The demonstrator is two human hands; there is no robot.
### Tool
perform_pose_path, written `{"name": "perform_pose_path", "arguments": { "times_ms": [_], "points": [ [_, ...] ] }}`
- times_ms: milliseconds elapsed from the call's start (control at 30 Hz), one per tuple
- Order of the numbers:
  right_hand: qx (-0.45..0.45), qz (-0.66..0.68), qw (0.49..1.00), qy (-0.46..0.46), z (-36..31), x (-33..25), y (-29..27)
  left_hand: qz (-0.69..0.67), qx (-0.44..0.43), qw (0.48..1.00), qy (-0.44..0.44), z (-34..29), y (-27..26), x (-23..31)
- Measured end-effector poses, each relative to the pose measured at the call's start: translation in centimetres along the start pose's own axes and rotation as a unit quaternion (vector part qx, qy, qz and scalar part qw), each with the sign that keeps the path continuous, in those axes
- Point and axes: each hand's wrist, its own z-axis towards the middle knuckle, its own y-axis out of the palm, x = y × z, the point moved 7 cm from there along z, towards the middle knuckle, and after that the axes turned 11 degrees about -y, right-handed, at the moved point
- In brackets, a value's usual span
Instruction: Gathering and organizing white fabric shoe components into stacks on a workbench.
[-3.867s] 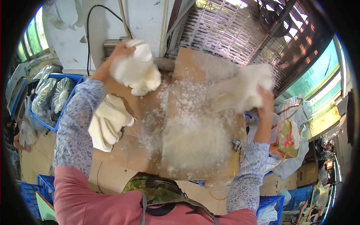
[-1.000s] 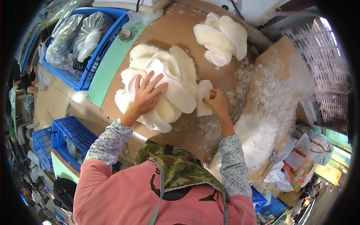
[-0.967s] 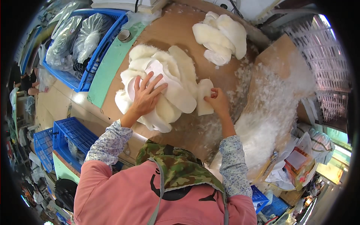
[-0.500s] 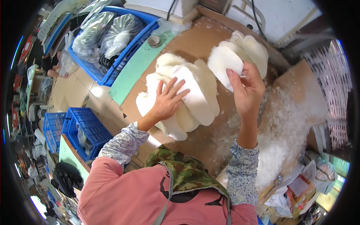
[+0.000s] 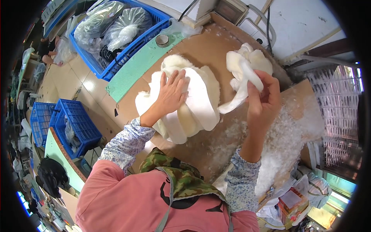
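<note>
My left hand [image 5: 170,93] lies with outstretched fingers on a pile of cream-white, insole-shaped fleece pieces [image 5: 204,101], smooth on one face and fluffy on the other. My right hand [image 5: 264,94] pinches the edge of a single fleece insole piece [image 5: 243,83] between thumb and fingers. That piece is curled and seen nearly edge-on, its lower end pointing toward the pile under my left hand. Just beyond my right hand sits a smaller pile of fleece pieces [image 5: 261,61], partly covered by the held one.
Loose white fluff [image 5: 288,131] is strewn over the brown board [image 5: 210,42] on the right. A tape roll [image 5: 162,40] rests on a green strip [image 5: 129,73]. Beyond it stands a blue crate [image 5: 102,73] of plastic bags. More blue baskets [image 5: 79,125] are at left.
My right hand has shifted toward me and slightly right, drawing the fleece piece off the smaller pile and turning it edge-on. My left hand remains on the larger pile, its fingers closer together.
</note>
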Motion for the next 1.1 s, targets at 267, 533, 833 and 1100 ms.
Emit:
{"name": "perform_pose_path", "arguments": {
  "times_ms": [267, 533, 833, 1100],
  "points": [
    [-0.182, -0.007, 0.952, -0.246, -1.6, -5.7, 3.2, -0.005, 0.003, 0.999, 0.034, -0.4, -0.3, 0.3],
    [-0.442, -0.073, 0.882, -0.144, -14.5, 5.3, 5.3, -0.247, 0.068, 0.965, -0.052, 1.1, -1.6, -4.5],
    [-0.37, 0.093, 0.924, 0.031, -9.5, 11.1, 0.1, -0.2, 0.072, 0.974, 0.073, 6.2, -8.4, 4.2],
    [-0.053, -0.232, 0.97, -0.046, 9.6, 27.0, -10.9, -0.206, -0.353, 0.911, 0.049, 20.7, 9.5, 5.6]
  ]
}}
